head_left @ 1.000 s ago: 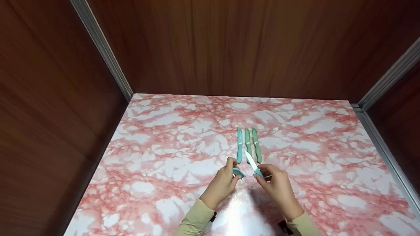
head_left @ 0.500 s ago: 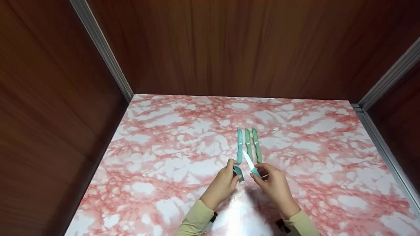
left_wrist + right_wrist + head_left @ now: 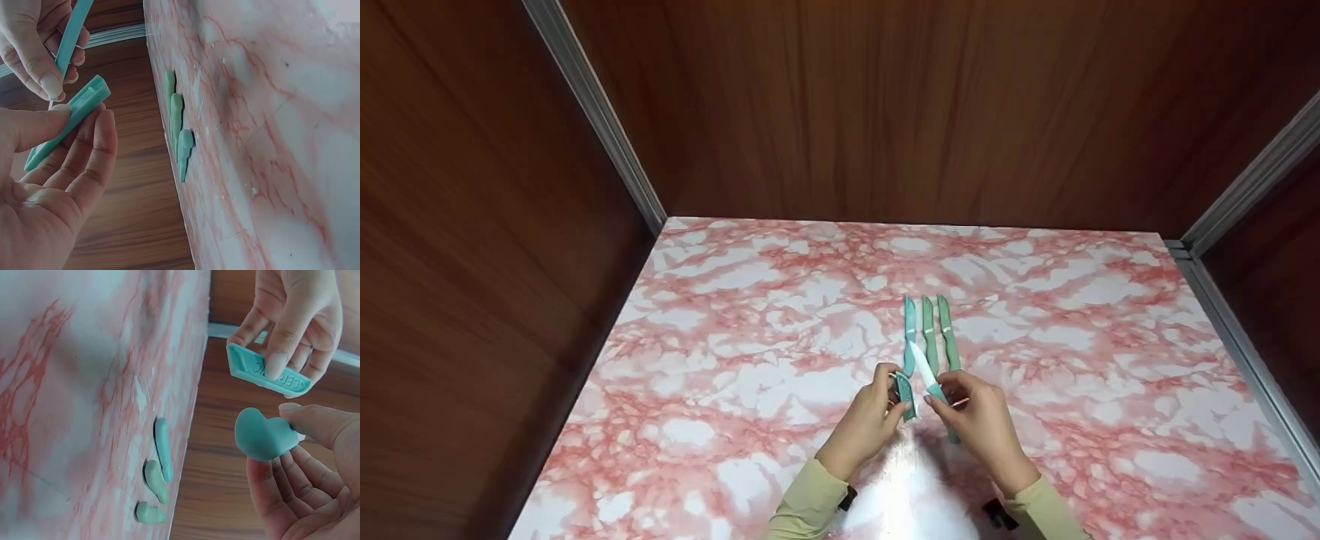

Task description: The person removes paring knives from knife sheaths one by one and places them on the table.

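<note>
Between thumb and fingers, my left hand (image 3: 861, 424) pinches a turquoise knife sheath (image 3: 243, 367) with raised lettering on its side. My right hand (image 3: 981, 421) grips a paring knife by its turquoise handle (image 3: 267, 440); the bare white blade (image 3: 922, 366) points away and slightly left. Knife and sheath are held side by side above the table, apart from each other. Beyond the hands, three sheathed knives lie in a row: a turquoise one (image 3: 910, 319) at left, a green one (image 3: 928, 319) in the middle and another green one (image 3: 944, 315) at right.
The table (image 3: 735, 390) has a red and white marbled top, with a bright glare in front of me. Brown wood-grain panels (image 3: 870, 112) enclose the back and sides, with metal strips (image 3: 607, 127) at the corners.
My right hand has shifted slightly left, bringing the knife closer to the sheath. In my left hand the sheath has turned, now pointing more straight away from me.
</note>
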The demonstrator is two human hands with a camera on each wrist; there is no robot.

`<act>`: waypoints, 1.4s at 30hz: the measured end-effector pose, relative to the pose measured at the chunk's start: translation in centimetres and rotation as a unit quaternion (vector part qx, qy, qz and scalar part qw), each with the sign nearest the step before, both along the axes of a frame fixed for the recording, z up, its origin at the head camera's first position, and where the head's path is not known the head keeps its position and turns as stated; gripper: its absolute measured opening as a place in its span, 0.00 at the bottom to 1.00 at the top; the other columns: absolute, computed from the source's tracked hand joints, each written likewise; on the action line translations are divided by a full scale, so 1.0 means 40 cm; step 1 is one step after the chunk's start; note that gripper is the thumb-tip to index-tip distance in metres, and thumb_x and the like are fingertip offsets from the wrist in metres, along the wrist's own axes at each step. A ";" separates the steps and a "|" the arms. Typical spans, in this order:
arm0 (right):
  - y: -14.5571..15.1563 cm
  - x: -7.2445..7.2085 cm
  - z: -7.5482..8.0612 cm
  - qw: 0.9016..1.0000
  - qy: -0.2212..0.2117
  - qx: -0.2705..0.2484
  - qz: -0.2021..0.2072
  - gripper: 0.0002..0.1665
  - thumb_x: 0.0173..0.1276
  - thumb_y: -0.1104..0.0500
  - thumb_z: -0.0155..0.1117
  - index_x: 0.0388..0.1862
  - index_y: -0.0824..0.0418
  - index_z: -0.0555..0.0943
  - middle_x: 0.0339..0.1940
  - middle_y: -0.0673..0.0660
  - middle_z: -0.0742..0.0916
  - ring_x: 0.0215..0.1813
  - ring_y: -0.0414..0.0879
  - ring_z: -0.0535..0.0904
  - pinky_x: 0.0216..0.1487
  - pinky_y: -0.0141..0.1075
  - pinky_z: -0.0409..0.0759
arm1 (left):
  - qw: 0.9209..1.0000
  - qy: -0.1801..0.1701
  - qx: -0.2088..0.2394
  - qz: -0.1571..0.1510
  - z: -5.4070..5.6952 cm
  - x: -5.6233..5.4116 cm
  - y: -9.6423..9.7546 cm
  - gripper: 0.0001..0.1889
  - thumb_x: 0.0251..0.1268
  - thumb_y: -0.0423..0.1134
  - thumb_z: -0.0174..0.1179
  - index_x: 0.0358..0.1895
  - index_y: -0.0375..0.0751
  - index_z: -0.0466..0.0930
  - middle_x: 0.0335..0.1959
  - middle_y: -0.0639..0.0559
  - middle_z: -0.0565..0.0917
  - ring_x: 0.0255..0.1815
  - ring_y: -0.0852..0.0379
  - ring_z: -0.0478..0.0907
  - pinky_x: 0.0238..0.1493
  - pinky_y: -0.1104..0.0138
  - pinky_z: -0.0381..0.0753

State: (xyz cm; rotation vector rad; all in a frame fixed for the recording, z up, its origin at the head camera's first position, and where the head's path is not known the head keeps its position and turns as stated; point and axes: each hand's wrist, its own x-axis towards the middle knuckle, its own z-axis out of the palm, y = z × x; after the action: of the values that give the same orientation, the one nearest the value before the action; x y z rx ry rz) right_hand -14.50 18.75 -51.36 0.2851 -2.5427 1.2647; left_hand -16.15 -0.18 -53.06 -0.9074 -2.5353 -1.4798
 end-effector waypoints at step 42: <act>-0.039 -0.101 -0.019 0.995 -0.081 -0.056 -0.019 0.12 0.54 0.64 0.75 0.36 0.61 0.81 0.25 0.50 0.83 0.28 0.43 0.79 0.28 0.33 0.79 | 0.995 -0.062 0.044 0.065 -0.025 -0.087 -0.065 0.20 0.64 0.32 0.61 0.59 0.39 0.71 0.36 0.50 0.77 0.34 0.60 0.78 0.34 0.71 0.80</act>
State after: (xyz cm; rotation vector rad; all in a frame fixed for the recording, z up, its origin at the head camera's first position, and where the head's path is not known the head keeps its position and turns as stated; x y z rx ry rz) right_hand -18.54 17.18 -52.12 0.1119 -2.5823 1.4651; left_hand -19.63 -2.78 -54.05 -0.6447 -2.5344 -1.6385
